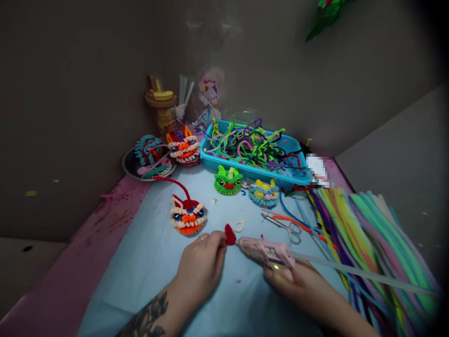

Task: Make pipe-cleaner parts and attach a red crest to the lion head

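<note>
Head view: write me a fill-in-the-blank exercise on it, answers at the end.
The right hand holds a glue gun whose body is ____.
The left hand pinches a small piece coloured ____.
In the picture, the metal bowl stands to the ____ of the blue tray.
Missing words: pink; red; left.

Red piece (229, 235) beside pink glue gun (268, 252)

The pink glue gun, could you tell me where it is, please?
In the head view, the glue gun is right of centre in the right hand, its nozzle by the red piece in the left hand.
</note>
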Demonstrator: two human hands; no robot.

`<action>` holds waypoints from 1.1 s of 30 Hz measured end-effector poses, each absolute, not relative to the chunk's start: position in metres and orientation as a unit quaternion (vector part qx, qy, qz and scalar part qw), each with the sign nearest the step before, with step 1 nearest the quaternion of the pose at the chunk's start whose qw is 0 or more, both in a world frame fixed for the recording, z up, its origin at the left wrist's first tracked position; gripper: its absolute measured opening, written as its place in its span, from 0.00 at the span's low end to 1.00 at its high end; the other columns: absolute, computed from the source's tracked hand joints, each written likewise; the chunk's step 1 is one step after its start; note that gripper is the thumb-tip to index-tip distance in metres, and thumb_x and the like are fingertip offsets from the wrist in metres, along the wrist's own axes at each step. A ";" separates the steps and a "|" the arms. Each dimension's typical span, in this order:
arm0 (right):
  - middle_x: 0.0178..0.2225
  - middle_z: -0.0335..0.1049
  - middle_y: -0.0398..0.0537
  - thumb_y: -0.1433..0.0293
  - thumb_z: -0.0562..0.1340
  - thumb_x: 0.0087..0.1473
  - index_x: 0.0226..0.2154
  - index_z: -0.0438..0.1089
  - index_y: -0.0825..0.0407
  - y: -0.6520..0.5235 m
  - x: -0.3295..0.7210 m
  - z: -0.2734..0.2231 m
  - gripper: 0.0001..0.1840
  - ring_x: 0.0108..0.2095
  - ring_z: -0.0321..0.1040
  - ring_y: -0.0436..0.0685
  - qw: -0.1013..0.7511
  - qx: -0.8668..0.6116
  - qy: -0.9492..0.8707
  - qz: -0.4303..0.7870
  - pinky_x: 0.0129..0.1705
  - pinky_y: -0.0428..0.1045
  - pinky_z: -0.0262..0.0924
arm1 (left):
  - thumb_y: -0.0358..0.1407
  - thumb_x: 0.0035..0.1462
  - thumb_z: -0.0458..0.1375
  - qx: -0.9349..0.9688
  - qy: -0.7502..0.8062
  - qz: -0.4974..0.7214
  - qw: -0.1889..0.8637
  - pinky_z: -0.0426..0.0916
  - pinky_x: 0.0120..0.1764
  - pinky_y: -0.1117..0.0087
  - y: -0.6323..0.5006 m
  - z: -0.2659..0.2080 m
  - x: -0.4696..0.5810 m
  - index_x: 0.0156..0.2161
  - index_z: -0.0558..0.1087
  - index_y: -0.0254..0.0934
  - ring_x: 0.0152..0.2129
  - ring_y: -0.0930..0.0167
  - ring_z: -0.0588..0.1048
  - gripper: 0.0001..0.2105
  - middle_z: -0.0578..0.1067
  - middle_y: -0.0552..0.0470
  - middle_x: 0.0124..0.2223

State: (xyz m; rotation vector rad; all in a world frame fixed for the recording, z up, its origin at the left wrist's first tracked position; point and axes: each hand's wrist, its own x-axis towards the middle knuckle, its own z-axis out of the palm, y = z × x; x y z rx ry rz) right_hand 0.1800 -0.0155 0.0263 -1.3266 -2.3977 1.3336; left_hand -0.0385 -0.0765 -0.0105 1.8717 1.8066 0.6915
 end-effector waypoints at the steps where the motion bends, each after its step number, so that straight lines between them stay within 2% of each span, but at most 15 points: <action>1: 0.53 0.67 0.48 0.67 0.57 0.54 0.55 0.64 0.47 -0.015 0.181 0.026 0.25 0.53 0.64 0.61 0.043 -0.440 -0.787 0.431 0.56 0.56 0.58 | 0.29 0.57 0.49 0.680 0.652 0.251 0.224 0.66 0.32 0.68 -0.076 -0.010 -0.038 0.38 0.65 0.39 0.29 0.69 0.73 0.05 0.74 0.52 0.32; 6: 0.53 0.68 0.47 0.68 0.57 0.53 0.55 0.65 0.47 -0.015 0.180 0.027 0.25 0.52 0.66 0.61 0.043 -0.446 -0.787 0.424 0.55 0.55 0.60 | 0.31 0.58 0.50 0.680 0.658 0.243 0.213 0.66 0.32 0.67 -0.077 -0.011 -0.039 0.37 0.66 0.39 0.29 0.68 0.72 0.04 0.73 0.52 0.31; 10: 0.55 0.65 0.43 0.70 0.55 0.53 0.56 0.62 0.44 -0.014 0.177 0.029 0.26 0.52 0.65 0.59 0.033 -0.427 -0.799 0.423 0.57 0.54 0.56 | 0.31 0.59 0.49 0.691 0.647 0.257 0.194 0.67 0.33 0.68 -0.078 -0.013 -0.040 0.38 0.68 0.39 0.30 0.69 0.72 0.06 0.74 0.51 0.32; 17: 0.56 0.63 0.42 0.69 0.55 0.54 0.57 0.60 0.43 -0.014 0.181 0.024 0.27 0.54 0.62 0.59 0.047 -0.419 -0.817 0.393 0.59 0.53 0.55 | 0.28 0.59 0.48 0.720 0.616 0.296 0.120 0.66 0.32 0.70 -0.078 -0.016 -0.040 0.41 0.68 0.38 0.28 0.70 0.71 0.08 0.75 0.51 0.31; 22: 0.57 0.62 0.41 0.69 0.55 0.54 0.57 0.60 0.43 -0.012 0.180 0.027 0.27 0.57 0.59 0.59 0.059 -0.405 -0.816 0.408 0.59 0.54 0.54 | 0.26 0.57 0.48 0.736 0.621 0.237 0.125 0.69 0.35 0.65 -0.077 -0.017 -0.040 0.47 0.67 0.36 0.33 0.66 0.72 0.14 0.76 0.47 0.35; 27: 0.56 0.63 0.41 0.68 0.55 0.54 0.56 0.62 0.43 -0.011 0.181 0.030 0.25 0.57 0.59 0.59 0.050 -0.416 -0.814 0.402 0.59 0.53 0.55 | 0.25 0.56 0.47 0.740 0.631 0.192 0.132 0.70 0.33 0.63 -0.075 -0.016 -0.039 0.45 0.69 0.35 0.33 0.64 0.72 0.14 0.75 0.45 0.34; 30: 0.56 0.64 0.43 0.67 0.56 0.54 0.57 0.61 0.45 -0.010 0.185 0.028 0.26 0.55 0.61 0.60 0.049 -0.437 -0.806 0.396 0.58 0.54 0.55 | 0.24 0.55 0.47 0.742 0.629 0.192 0.130 0.70 0.33 0.64 -0.074 -0.017 -0.038 0.45 0.69 0.36 0.33 0.64 0.72 0.15 0.75 0.46 0.34; 33: 0.57 0.63 0.44 0.67 0.55 0.55 0.58 0.60 0.45 -0.008 0.187 0.027 0.27 0.57 0.59 0.60 0.058 -0.441 -0.800 0.404 0.59 0.54 0.53 | 0.24 0.55 0.47 0.742 0.625 0.205 0.127 0.70 0.34 0.64 -0.075 -0.018 -0.038 0.47 0.67 0.36 0.33 0.64 0.72 0.16 0.75 0.47 0.35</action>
